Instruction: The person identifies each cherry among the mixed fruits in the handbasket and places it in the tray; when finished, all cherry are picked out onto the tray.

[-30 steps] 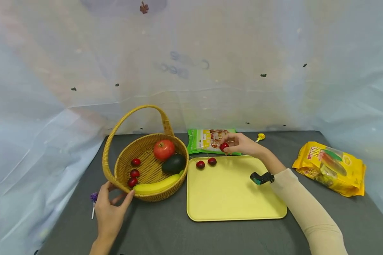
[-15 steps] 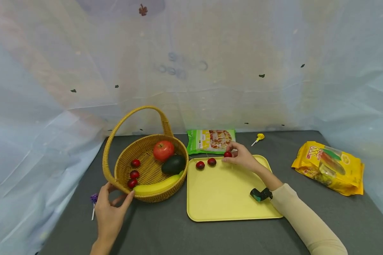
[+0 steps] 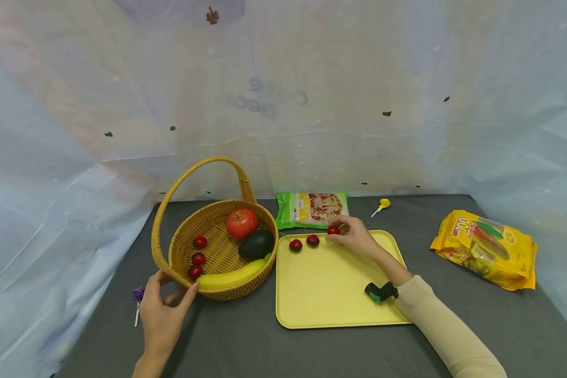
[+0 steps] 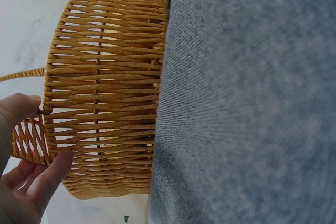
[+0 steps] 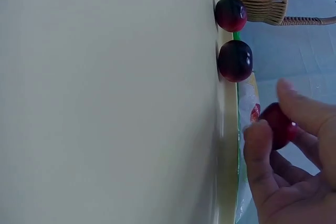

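Observation:
My left hand grips the near left rim of a wicker basket, thumb and fingers on either side of the edge. Inside the basket are a red apple, a dark avocado, a banana and 3 cherries. Over the back edge of a yellow tray, my right hand pinches a cherry between thumb and fingers. Two more cherries, a left one and a right one, rest on the tray's back left part.
Behind the tray lies a green snack packet. A yellow lollipop is at the back right, and a purple lollipop lies left of my left hand. The yellow candy bag stands at the far right. A pale sheet hangs behind the dark table.
My right hand has come down and nearer from over the green packet to the tray's back edge, still pinching the cherry, then shifted slightly left. My left hand stays on the basket.

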`<state>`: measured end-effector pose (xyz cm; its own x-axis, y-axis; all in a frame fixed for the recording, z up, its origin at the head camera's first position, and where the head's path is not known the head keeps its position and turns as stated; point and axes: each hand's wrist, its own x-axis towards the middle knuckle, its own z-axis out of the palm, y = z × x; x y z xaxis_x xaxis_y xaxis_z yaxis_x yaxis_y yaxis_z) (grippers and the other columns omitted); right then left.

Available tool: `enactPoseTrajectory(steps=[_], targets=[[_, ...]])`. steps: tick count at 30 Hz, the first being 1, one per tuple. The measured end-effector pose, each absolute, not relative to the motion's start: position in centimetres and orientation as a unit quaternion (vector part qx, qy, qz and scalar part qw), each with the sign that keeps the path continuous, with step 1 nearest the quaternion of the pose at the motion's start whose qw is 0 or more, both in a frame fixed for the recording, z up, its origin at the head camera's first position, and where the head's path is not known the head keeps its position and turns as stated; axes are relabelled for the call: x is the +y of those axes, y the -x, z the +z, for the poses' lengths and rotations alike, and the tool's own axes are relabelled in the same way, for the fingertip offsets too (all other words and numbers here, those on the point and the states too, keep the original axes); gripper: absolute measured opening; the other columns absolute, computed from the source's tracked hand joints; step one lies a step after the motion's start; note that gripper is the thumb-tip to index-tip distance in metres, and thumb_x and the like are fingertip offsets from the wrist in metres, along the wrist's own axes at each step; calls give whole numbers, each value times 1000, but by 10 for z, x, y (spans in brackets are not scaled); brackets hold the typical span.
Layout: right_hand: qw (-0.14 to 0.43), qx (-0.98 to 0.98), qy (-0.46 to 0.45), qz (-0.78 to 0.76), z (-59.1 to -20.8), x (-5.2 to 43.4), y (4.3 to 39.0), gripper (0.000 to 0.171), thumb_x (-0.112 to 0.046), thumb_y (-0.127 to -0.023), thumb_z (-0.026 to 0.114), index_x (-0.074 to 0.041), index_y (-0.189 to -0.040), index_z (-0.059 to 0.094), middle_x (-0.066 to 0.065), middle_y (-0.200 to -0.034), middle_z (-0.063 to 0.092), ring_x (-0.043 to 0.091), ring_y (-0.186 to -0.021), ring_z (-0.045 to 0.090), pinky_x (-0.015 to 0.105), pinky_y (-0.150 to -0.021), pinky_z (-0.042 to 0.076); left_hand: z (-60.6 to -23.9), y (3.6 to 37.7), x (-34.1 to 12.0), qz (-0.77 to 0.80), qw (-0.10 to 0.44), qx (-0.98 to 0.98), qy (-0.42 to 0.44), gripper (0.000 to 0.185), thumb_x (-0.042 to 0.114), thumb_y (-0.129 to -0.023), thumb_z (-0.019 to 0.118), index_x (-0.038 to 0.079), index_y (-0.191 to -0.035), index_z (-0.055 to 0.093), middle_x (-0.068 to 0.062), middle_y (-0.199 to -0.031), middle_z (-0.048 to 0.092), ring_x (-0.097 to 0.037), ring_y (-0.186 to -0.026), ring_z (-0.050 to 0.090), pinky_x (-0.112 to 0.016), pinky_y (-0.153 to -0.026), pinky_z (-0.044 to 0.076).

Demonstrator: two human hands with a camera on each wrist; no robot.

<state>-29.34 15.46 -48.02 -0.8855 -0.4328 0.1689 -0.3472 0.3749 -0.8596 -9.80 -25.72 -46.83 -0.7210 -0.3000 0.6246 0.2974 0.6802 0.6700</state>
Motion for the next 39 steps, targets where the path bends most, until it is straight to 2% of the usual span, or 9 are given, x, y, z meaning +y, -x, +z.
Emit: enactPoseTrajectory(steps=[4, 6, 12, 18, 24, 31, 39], targets=[[64, 826, 246, -503, -479, 156, 291, 31, -2, -92, 72, 7, -120, 63, 21, -94, 67, 35, -67, 65, 36, -49, 57, -469, 98, -258, -400, 375, -836, -2, 62, -12, -70, 85, -8, -125, 57, -15, -104, 59, 2, -100, 53, -10, -68, 57], [70, 825, 253, -500, -480, 157, 290, 31, -1, -92, 70, 8, -121, 62, 22, -98, 65, 34, -68, 65, 37, -49, 58, -470, 99, -259, -401, 376, -835, 0, 62, -12, -70, 85, -9, -125, 57, -15, -104, 59, 2, -100, 53, -9, -68, 57], [55, 846, 281, -451, -482, 157, 289, 29, -1, -87, 77, 5, -113, 67, 17, -102, 56, 19, -71, 59, 27, -58, 55, -469, 98, -259, -399, 378, -836, 2, 61, -12, -70, 85, -9, -124, 57, -16, -104, 59, 3, -100, 53, -9, -68, 56], [37, 857, 289, -425, -481, 156, 288, 28, -1, -84, 80, 4, -110, 70, 14, -97, 53, 18, -73, 57, 26, -66, 52, -468, 97, -259, -399, 379, -835, 3, 62, -13, -70, 85, -9, -124, 57, -16, -104, 59, 3, -100, 52, -8, -68, 56], [33, 860, 289, -419, -481, 155, 288, 29, -3, -84, 80, 3, -111, 70, 13, -97, 52, 17, -73, 56, 26, -67, 52, -468, 98, -259, -407, 378, -831, 4, 61, -11, -70, 85, -10, -124, 57, -15, -105, 59, 2, -101, 53, -9, -68, 57], [34, 860, 285, -422, -481, 157, 288, 31, -2, -85, 79, 5, -113, 68, 15, -98, 50, 18, -72, 58, 25, -62, 53, -467, 98, -256, -410, 377, -830, 8, 61, -11, -71, 85, -9, -124, 57, -15, -105, 59, 1, -101, 53, -10, -68, 57], [49, 864, 271, -421, -471, 156, 289, 36, -7, -86, 79, 1, -119, 66, 18, -106, 51, 19, -67, 59, 29, -62, 55, -468, 98, -257, -405, 377, -833, 6, 61, -12, -71, 85, -10, -124, 57, -14, -105, 59, 2, -101, 53, -11, -68, 58]])
